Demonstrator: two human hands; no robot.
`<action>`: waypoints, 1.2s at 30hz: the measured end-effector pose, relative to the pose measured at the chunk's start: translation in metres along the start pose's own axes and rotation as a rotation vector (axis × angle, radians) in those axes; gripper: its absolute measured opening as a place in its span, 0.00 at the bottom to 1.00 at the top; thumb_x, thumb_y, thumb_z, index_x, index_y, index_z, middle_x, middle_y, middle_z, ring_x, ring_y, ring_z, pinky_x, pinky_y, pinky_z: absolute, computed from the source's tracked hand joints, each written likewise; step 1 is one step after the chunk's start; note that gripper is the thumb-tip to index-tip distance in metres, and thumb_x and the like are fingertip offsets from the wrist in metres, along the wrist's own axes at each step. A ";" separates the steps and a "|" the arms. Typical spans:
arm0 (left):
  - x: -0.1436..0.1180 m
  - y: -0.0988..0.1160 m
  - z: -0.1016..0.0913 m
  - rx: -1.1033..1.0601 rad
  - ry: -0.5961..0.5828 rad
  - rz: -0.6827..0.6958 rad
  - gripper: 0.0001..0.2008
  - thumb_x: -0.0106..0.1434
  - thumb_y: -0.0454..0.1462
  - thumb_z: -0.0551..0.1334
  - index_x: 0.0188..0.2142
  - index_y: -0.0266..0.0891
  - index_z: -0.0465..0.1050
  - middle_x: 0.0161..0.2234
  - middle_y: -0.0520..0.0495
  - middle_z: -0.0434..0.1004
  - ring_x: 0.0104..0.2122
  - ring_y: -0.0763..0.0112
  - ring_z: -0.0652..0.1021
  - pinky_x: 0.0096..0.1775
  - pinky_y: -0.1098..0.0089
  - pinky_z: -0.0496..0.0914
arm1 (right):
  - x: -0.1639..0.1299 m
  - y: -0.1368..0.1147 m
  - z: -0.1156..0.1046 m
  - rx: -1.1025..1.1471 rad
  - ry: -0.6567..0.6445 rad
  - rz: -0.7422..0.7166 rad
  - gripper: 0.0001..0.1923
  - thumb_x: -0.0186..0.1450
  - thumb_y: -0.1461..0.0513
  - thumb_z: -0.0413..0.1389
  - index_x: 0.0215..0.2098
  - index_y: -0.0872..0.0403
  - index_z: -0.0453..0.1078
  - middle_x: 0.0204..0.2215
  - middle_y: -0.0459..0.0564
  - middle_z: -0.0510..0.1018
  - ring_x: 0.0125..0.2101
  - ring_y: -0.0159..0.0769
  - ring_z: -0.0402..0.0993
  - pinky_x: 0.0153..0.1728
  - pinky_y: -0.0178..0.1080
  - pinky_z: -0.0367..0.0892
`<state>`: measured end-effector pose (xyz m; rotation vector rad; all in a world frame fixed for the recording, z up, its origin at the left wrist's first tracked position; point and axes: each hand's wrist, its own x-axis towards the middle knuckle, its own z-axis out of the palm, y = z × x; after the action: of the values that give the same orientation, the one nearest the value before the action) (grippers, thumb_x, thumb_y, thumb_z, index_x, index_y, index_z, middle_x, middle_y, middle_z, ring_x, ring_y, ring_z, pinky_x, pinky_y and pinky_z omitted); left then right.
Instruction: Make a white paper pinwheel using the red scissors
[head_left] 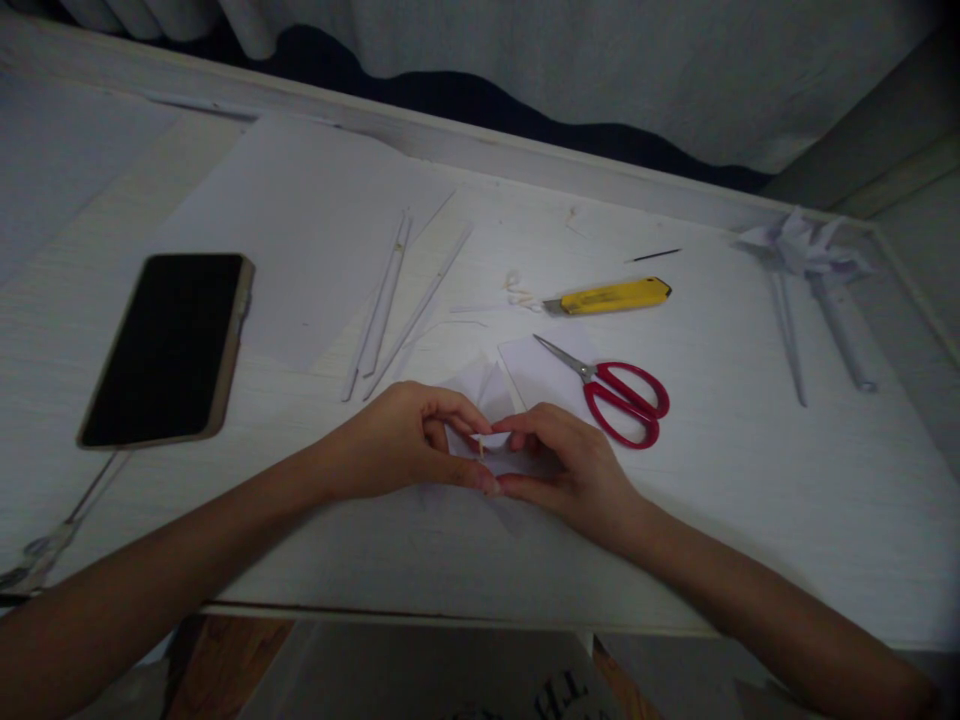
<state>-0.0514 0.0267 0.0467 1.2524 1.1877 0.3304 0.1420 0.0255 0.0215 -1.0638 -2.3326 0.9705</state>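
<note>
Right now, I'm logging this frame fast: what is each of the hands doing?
Left hand: closed, fingertips pinching the small folded white paper piece.
Right hand: closed, pinching the same paper piece from the other side.

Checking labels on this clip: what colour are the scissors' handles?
Red; the scissors lie on the table just right of the right hand, clearest in the head view.

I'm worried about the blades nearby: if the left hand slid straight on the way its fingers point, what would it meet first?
Most likely the right hand: the left hand points right, fingertips already touching it over the paper; the scissors lie beyond.

Both hands (405,440) (570,465) fingertip-to-fingertip, pinching
</note>
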 end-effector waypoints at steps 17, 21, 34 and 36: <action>0.000 -0.008 0.003 0.119 -0.022 0.080 0.16 0.44 0.43 0.65 0.31 0.35 0.74 0.15 0.54 0.67 0.15 0.79 0.65 0.17 0.80 0.57 | -0.001 0.001 -0.001 -0.045 0.000 -0.072 0.11 0.56 0.56 0.55 0.32 0.55 0.66 0.26 0.47 0.71 0.28 0.31 0.66 0.27 0.33 0.61; -0.001 -0.009 0.003 0.147 -0.018 0.139 0.14 0.45 0.43 0.65 0.30 0.37 0.74 0.15 0.54 0.69 0.16 0.79 0.67 0.18 0.80 0.59 | -0.001 0.000 -0.001 -0.055 -0.026 -0.080 0.08 0.58 0.58 0.53 0.31 0.55 0.66 0.25 0.47 0.71 0.28 0.31 0.66 0.27 0.34 0.60; 0.000 -0.006 0.001 0.247 -0.013 0.186 0.13 0.46 0.42 0.64 0.30 0.36 0.73 0.16 0.54 0.68 0.17 0.79 0.68 0.19 0.81 0.61 | -0.001 0.001 -0.002 0.016 -0.062 -0.088 0.07 0.59 0.62 0.49 0.32 0.55 0.68 0.22 0.46 0.70 0.24 0.28 0.64 0.25 0.33 0.58; -0.001 -0.004 0.001 0.248 0.002 0.191 0.12 0.46 0.41 0.65 0.30 0.36 0.73 0.16 0.55 0.68 0.17 0.80 0.67 0.19 0.81 0.61 | -0.002 0.000 -0.003 0.038 -0.049 -0.060 0.07 0.59 0.62 0.49 0.31 0.55 0.68 0.22 0.45 0.70 0.23 0.27 0.64 0.24 0.32 0.58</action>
<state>-0.0521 0.0239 0.0433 1.5880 1.1372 0.3313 0.1447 0.0251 0.0235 -0.9599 -2.3612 1.0252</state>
